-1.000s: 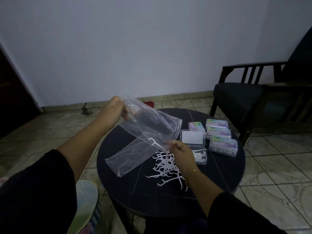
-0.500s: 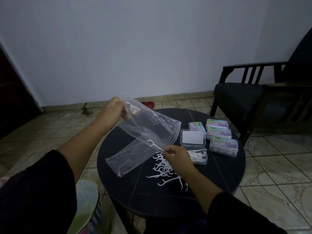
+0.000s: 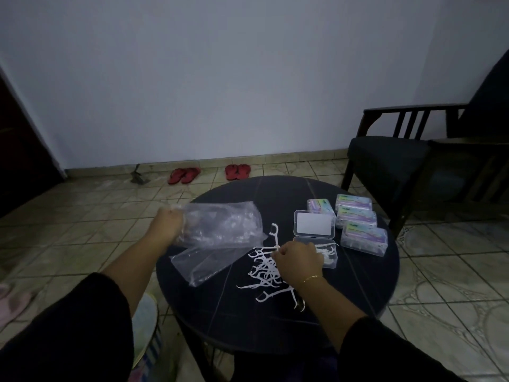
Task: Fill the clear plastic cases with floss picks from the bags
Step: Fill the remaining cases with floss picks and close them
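Pinching one white floss pick (image 3: 274, 235) upright, your right hand (image 3: 298, 257) sits curled over the loose pile of picks (image 3: 264, 274), while your left hand (image 3: 168, 226) grips the crumpled clear bag (image 3: 220, 226) by its end above the round dark table (image 3: 358, 293). Just right of your right hand lies the open clear case (image 3: 327, 253) with a few picks inside, its lid (image 3: 314, 224) flat behind; four filled cases (image 3: 363, 238) crowd the far right edge, the near side lies bare

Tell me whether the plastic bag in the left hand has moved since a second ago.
Yes. The plastic bag has dropped toward the table, and the left hand holding it has lowered too.
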The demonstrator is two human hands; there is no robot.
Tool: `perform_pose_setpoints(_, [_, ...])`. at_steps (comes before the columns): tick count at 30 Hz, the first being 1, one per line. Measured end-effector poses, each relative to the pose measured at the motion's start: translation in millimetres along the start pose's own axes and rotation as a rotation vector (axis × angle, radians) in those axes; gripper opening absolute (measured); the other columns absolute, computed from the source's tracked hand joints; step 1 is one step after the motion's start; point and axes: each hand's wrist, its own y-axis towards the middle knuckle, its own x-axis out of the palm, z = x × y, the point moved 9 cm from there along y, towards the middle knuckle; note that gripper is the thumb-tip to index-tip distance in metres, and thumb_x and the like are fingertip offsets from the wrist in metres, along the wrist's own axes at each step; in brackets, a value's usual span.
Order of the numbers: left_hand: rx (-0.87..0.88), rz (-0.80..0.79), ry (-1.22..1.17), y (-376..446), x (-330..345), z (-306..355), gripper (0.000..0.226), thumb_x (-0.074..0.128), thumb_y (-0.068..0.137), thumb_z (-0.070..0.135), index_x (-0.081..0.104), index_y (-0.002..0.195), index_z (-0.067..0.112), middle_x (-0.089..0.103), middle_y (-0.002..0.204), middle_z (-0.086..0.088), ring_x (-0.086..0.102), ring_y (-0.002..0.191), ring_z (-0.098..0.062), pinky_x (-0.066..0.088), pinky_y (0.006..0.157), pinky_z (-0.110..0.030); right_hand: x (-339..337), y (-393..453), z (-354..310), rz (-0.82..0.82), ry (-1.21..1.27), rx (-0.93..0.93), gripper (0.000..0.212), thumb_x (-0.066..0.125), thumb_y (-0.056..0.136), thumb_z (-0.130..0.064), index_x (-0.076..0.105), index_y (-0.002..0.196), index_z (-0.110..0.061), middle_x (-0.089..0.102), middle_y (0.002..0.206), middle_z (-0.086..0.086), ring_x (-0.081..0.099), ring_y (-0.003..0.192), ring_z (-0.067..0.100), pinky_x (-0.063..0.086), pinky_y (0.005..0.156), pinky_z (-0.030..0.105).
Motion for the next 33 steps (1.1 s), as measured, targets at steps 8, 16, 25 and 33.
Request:
perform_pose_setpoints(8, [-0.095, 0.212, 0.241, -15.5, 14.2, -47.1, 0.073, 0.058, 0.088, 0.027, 0.022, 0.145, -0.002, 0.037, 0.145, -0.021, 0.041, 0.129, -0.035, 0.035, 0.104, -0.042, 2.9, -10.3, -18.7, 0.029, -0.289, -0.111, 0.033, 0.047, 0.09, -0.038, 0.055, 0.114, -0.017, 0.053, 0.122, 0.004, 0.039, 0.119, 0.025, 0.03, 0.098, 0.039])
perform_pose_setpoints(16, [0.481, -0.107, 0.843, -37.2, 104.9, -31.2, 0.062, 0.019, 0.097, 0.057, 0.004, 0.152, 0.031, -0.007, 0.16, 0.0, -0.013, 0.146, -0.022, -0.008, 0.115, -0.048, 4.8, -11.1, -16.1, -0.126, -0.365, -0.194, 0.044, 0.048, 0.087, -0.038, 0.053, 0.126, -0.019, 0.044, 0.133, 0.004, 0.03, 0.128, 0.024, 0.025, 0.104, 0.043])
perform_pose_setpoints(25, [0.777, 0.129, 0.703, -70.1, 105.9, -6.8, 0.071, 0.018, 0.087, 0.064, 0.04, 0.142, 0.025, 0.031, 0.153, -0.001, 0.015, 0.145, -0.021, -0.005, 0.112, -0.045, -13.1, -19.2, 33.0, -0.243, -0.324, -0.236, 0.041, 0.046, 0.091, -0.054, 0.055, 0.127, -0.036, 0.051, 0.126, -0.003, 0.034, 0.124, 0.019, 0.03, 0.104, 0.04])
perform_pose_setpoints(33, [0.881, -0.303, 0.692, -122.1, 168.7, -9.3, 0.098, 0.025, 0.066, 0.089, 0.02, 0.148, 0.037, 0.013, 0.156, 0.02, 0.007, 0.142, -0.003, 0.001, 0.108, -0.029, -12.0, -29.6, 45.2, -0.212, -0.435, -0.175, 0.074, 0.052, 0.077, -0.072, 0.044, 0.137, -0.029, 0.042, 0.136, 0.0, 0.031, 0.13, 0.021, 0.028, 0.105, 0.038])
